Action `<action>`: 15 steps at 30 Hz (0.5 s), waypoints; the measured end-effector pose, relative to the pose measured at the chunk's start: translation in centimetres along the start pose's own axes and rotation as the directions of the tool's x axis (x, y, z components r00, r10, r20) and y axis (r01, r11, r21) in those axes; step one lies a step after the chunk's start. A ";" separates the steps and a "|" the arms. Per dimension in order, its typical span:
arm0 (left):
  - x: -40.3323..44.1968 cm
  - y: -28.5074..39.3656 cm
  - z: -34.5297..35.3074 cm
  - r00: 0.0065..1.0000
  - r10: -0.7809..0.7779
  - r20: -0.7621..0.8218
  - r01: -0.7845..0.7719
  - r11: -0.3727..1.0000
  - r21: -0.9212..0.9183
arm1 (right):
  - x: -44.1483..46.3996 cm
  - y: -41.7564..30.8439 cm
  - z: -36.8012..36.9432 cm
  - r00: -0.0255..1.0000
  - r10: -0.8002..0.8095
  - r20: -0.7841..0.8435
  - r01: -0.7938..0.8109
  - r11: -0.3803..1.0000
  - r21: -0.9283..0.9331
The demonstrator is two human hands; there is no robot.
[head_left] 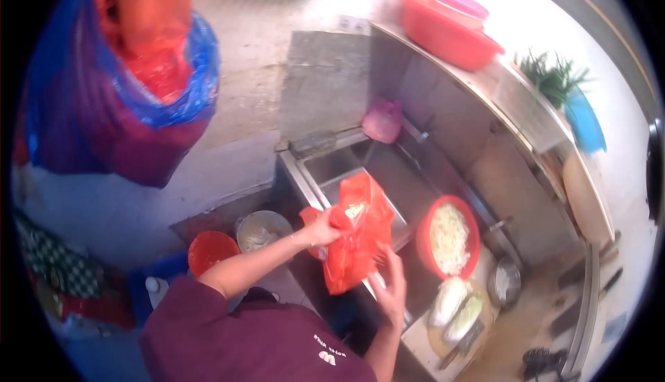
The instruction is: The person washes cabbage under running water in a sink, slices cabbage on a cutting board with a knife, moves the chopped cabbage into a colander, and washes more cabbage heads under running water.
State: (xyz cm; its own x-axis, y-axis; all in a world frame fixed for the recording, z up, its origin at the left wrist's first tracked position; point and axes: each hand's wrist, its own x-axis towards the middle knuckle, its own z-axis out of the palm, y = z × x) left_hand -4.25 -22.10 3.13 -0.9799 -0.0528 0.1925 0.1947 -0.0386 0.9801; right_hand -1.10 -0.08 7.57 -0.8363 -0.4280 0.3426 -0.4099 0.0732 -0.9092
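Observation:
A crinkled red plastic bag (357, 243) hangs over the near edge of the steel sink (409, 167). My left hand (321, 228) is closed on the bag's left side, fingers partly hidden by the plastic. At the lower right edge of the bag, my right hand (391, 289) pinches it between thumb and fingers. Some pale printing shows on the bag; its contents cannot be made out. Right of the sink's middle sits a red basin (475, 233) of shredded pale vegetable (450, 238).
Two cabbages (463, 318) and a cleaver (471, 339) lie on a round chopping board (485, 313). A metal bowl (504, 281) stands beside it. Left are a white bucket (242, 233) and red bucket (211, 252). A blue plastic bag (173, 115) hangs upper left; basins (443, 32) line the ledge.

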 end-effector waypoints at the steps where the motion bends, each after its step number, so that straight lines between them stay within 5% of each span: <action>1: 0.5 0.2 -1.5 0.993 0.120 -0.021 -0.116 0.982 0.146 | -0.1 0.3 -1.0 0.996 0.043 -0.083 -0.039 0.998 0.051; 2: 0.7 1.5 -2.6 0.974 0.219 -0.063 -0.187 0.927 0.326 | -0.6 1.1 -2.2 0.984 0.089 -0.155 -0.073 0.992 0.105; 4: 0.7 6.1 -3.4 0.871 0.466 -0.157 -0.386 0.845 0.370 | -1.3 4.8 -4.2 0.943 0.184 -0.276 -0.131 0.971 0.200; 6: -0.1 12.5 -4.3 0.869 0.484 -0.105 -0.299 0.682 0.667 | -2.4 7.3 -5.5 0.906 0.355 -0.230 -0.288 0.916 0.280; 7: -0.4 15.9 -4.6 0.730 0.683 -0.026 -0.464 0.523 0.715 | -2.9 7.6 -5.4 0.895 0.388 -0.220 -0.310 0.896 0.316; 10: 1.4 23.2 -9.0 0.455 0.861 0.226 -0.434 -0.007 0.901 | -4.0 10.3 -5.2 0.904 0.402 -0.147 -0.353 0.895 0.273; 13: 0.1 34.6 -10.7 0.322 0.920 0.223 -0.303 -0.123 0.945 | -3.9 10.8 -4.5 0.896 0.428 -0.121 -0.388 0.885 0.257; 15: 1.0 40.4 -15.4 0.394 0.916 0.078 -0.633 0.209 0.745 | -3.5 10.6 -3.8 0.893 0.435 -0.113 -0.395 0.880 0.263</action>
State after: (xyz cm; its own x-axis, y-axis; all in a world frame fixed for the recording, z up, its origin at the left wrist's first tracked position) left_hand 3.32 -39.07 42.14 -0.2113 0.0213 0.9772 0.6284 0.7687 0.1191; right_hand -3.85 5.64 -2.37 -0.9667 -0.2483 -0.0623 0.0654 -0.0039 -0.9979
